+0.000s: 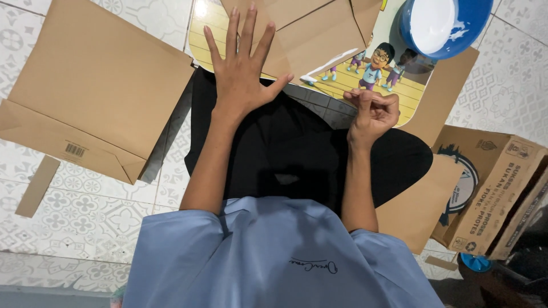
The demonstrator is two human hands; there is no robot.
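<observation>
The person sits on the tiled floor. Their left hand [242,68] lies flat, fingers spread, pressing on a brown cardboard piece [311,31] over a small cartoon-printed table [394,85]; a white glue streak [331,61] shows along its edge. The right hand [374,111] is curled, fingertips pinched, holding nothing visible. Gluing appears under way, not finished. A flattened box [94,85] with a barcode label lies left; a printed brown carton [496,188] stands right. A blue bowl [445,23] holds white paste.

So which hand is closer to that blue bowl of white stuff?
The right hand. It is curled in the air, below and left of the blue bowl; the left hand lies spread flat, farther left.
</observation>
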